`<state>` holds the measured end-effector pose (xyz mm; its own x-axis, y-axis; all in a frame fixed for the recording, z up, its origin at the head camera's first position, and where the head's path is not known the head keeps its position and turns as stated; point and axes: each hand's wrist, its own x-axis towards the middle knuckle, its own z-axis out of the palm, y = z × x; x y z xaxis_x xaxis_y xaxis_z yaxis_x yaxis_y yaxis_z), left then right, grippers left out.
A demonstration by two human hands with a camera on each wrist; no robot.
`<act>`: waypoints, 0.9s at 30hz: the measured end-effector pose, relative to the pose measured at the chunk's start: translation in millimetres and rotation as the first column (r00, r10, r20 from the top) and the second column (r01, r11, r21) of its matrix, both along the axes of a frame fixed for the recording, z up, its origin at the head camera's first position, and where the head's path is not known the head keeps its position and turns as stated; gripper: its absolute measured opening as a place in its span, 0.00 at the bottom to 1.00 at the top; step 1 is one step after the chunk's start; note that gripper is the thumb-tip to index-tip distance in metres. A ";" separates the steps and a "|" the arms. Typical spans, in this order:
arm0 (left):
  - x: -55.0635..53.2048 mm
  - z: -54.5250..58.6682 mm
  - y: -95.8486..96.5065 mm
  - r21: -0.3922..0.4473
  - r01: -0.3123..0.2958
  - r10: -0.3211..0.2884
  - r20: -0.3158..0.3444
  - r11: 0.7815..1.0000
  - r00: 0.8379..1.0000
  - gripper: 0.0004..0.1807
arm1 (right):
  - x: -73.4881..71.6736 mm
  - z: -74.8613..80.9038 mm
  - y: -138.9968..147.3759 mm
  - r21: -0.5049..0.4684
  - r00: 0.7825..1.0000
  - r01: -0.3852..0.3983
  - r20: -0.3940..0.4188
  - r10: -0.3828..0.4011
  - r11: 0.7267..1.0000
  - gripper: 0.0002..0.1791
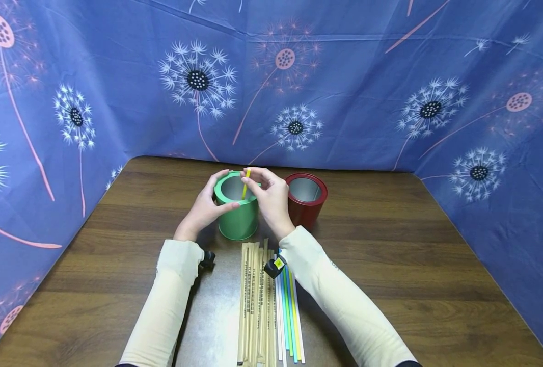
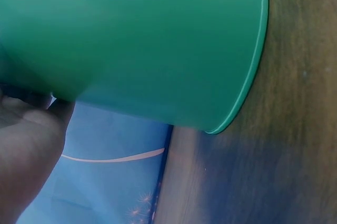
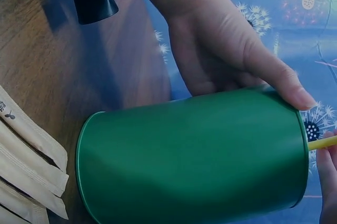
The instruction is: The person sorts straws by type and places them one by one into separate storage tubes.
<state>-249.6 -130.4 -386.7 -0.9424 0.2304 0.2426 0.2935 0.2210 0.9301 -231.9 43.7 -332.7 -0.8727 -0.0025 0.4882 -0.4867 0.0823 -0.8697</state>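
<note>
A green can [image 1: 238,221] stands upright, its open top facing up. My left hand [image 1: 205,206] holds it near the rim, thumb at the front and fingers around the left side. Between the thumb and fingers of my right hand [image 1: 272,199] is a yellow straw [image 1: 244,190], pinched near its top, its lower part inside the can's mouth. The left wrist view shows the can's wall [image 2: 158,50] close up, and part of the left hand [image 2: 31,150]. In the right wrist view, the straw [image 3: 322,143] sticks out past the can's rim.
Just right of the green can stands an open red can [image 1: 305,211]. Nearer me lie several paper-wrapped straws [image 1: 254,300], with loose coloured straws [image 1: 291,311] beside them, partly under my right wrist. A blue dandelion-print cloth [image 1: 345,102] hangs behind the wooden table [image 1: 390,255].
</note>
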 end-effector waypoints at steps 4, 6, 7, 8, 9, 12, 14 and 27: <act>0.0 -0.7 0.3 0.003 -0.001 0.001 -0.019 1.000 1.000 0.47 | 2.7 2.1 2.7 0.019 1.000 0.010 -0.002 -0.010 1.000 0.13; 0.2 -0.6 0.3 0.007 0.001 -0.001 -0.024 1.000 1.000 0.47 | 5.8 4.3 5.7 0.014 1.000 0.002 -0.014 -0.002 1.000 0.12; 0.3 -0.4 0.3 0.007 0.002 -0.002 -0.026 1.000 1.000 0.47 | 7.4 5.4 7.4 0.007 1.000 -0.003 -0.021 0.004 1.000 0.12; 0.5 -0.2 0.3 0.006 0.001 -0.001 -0.029 1.000 1.000 0.47 | 8.9 6.3 9.3 -0.002 0.999 -0.010 -0.030 0.010 1.000 0.12; 0.7 0.1 0.3 0.003 0.000 0.000 -0.031 1.000 1.000 0.47 | 11.0 7.6 11.3 -0.009 0.999 -0.017 -0.039 0.017 1.000 0.12; 1.0 0.4 0.0 -0.002 -0.002 0.002 -0.030 1.000 1.000 0.47 | 17.6 11.0 17.5 -0.033 0.997 -0.033 -0.065 0.031 0.999 0.13; 1.7 0.9 0.5 -0.001 -0.002 0.002 -0.025 1.000 1.000 0.47 | 22.3 12.7 22.6 -0.043 0.996 -0.037 -0.080 0.033 0.998 0.14; 1.5 1.6 -0.4 -0.017 0.003 -0.004 -0.019 1.000 1.000 0.47 | 59.5 14.6 58.6 -0.043 0.992 -0.034 -0.121 0.029 0.999 0.15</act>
